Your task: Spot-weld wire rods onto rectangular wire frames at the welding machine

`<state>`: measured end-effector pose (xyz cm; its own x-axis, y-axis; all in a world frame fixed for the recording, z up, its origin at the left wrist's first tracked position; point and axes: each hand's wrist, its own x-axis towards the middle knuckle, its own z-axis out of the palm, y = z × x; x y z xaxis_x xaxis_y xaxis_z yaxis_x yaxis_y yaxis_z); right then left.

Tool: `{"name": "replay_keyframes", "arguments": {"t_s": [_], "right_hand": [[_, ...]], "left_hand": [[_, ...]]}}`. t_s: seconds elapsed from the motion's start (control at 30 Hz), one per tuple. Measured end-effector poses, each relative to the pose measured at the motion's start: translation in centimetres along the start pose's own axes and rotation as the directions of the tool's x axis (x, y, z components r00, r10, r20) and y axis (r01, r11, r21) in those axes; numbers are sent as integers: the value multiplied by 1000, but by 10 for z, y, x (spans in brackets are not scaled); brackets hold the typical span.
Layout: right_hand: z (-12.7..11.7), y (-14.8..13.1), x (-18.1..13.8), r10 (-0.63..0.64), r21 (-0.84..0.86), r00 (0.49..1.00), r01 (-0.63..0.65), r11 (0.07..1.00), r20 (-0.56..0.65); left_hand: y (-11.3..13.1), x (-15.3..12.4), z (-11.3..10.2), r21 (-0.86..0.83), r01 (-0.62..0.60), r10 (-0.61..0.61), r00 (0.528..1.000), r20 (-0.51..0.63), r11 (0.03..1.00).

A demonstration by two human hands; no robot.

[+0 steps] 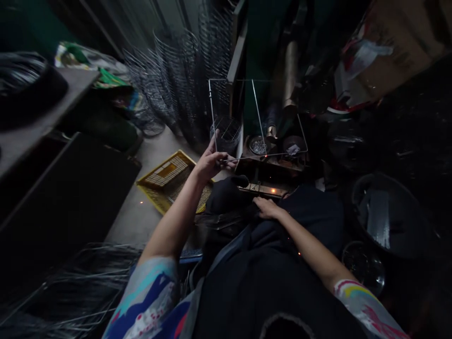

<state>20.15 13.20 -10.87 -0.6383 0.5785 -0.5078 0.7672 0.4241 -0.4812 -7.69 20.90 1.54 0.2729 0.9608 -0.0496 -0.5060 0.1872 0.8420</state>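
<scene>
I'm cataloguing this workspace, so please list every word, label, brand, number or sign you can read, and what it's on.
No text can be read.
Cardboard box: dark printed marks, too blurred and dim to read.
Green-and-white bag: coloured print, no legible lettering.

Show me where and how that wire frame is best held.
Probably the wire frame is best gripped at its near left corner, from the left, as the left hand does: two thin bars meet there, well away from the glowing spot farther right.
</scene>
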Motion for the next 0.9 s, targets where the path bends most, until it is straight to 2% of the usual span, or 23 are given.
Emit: {"name": "replay_keyframes", "arguments": {"t_s": [0.1,0.2,0.33,0.5,0.63,0.73,0.8,0.9], "right_hand": [[-3,19,6,-22,0,998,22,1000,56],[4,27,8,22,-53,996,-17,998,83],[20,25,10,64,-103,997,-59,993,50],[22,29,5,68,-111,998,-68,991,-2],[19,31,0,80,-123,997,-81,989,-14],[14,28,-4,103,-129,992,-112,985,-74],[10,24,-7,127,-128,983,-144,981,-135],[4,17,-9,157,-120,964,-185,975,-213]], "left_hand": [[-8,-30,-4,-17,27,-28,999,-29,999],[-27,-53,-12,-75,57,-63,994,-86,996],[-52,-71,-19,-145,61,-89,977,-194,988],[-73,-100,-20,-208,26,-91,946,-312,978],[-75,-130,-22,-160,116,-162,935,-316,980],[-71,-149,-20,-144,212,-247,922,-298,967],[-72,-155,-18,-166,262,-301,908,-291,951],[-75,-152,-17,-189,263,-313,893,-322,946]]}}
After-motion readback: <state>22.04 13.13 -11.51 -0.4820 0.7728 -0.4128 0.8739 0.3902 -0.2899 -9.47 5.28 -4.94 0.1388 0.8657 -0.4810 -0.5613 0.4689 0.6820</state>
